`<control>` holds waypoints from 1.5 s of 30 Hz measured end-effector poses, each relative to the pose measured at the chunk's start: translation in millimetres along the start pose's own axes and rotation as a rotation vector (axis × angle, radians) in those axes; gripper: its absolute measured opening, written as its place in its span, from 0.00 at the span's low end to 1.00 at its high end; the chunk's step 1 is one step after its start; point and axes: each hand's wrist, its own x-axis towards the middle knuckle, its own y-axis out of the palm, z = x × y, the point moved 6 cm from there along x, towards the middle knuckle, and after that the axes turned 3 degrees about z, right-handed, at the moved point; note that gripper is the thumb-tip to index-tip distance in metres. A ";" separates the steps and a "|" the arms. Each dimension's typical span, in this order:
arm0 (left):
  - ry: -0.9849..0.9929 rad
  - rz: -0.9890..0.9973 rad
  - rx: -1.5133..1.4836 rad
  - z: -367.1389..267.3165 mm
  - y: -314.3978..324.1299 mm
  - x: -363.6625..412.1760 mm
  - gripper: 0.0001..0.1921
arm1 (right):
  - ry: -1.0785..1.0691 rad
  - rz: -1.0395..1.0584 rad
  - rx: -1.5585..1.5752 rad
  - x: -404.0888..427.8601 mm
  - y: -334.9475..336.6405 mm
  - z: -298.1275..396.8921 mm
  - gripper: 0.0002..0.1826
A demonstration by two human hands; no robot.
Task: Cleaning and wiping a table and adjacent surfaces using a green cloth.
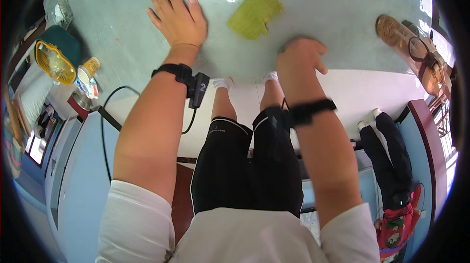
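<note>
My left hand [180,19] lies palm down on the grey-green tabletop [121,13], its fingers apart and nothing in it. To its right, apart from both hands, a yellow-green cloth [255,12] with a ragged notch rests flat. My right hand [301,54] is blurred near the table's front edge, below and to the right of the cloth. Its back faces up with the wrist bent, and two fingers point right. The palm and the other fingers are hidden, so I cannot tell whether it holds anything. Each forearm wears a black strap, and the left strap carries a small cabled device [198,89].
At left stand a dark green basket [64,39] with a yellow inner strainer, a paper cup [89,69] and a clear plastic box [61,9]. A clear bottle [398,35] with a brown strap is at right. A person in dark trousers [389,160] is at lower right.
</note>
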 end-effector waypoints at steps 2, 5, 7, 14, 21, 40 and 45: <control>-0.014 -0.001 0.036 22.7 -5.7 -1.0 0.35 | -0.130 0.412 -0.093 -9.8 -43.3 -18.0 0.40; 0.021 -0.042 0.051 14.8 -2.0 -0.8 0.34 | -0.316 1.095 -0.125 -11.7 -71.2 -25.2 0.39; 0.046 -0.036 0.031 9.0 -1.6 0.6 0.34 | -1.207 1.175 -0.754 -51.5 -89.3 -24.6 0.39; 0.043 -0.038 0.034 12.3 -1.5 -2.1 0.33 | -1.574 1.570 -0.416 -131.9 -125.2 -18.9 0.33; 0.048 -0.008 0.051 0.2 1.4 -1.4 0.33 | -2.122 1.196 -0.325 -137.3 -6.4 -6.0 0.33; 0.065 -0.093 0.107 13.0 -4.3 -0.1 0.32 | -2.359 0.562 -0.689 42.3 -36.9 115.7 0.44; 0.025 -0.027 0.106 8.6 -4.4 0.3 0.33 | -2.338 0.675 -0.607 -72.3 -5.9 51.9 0.42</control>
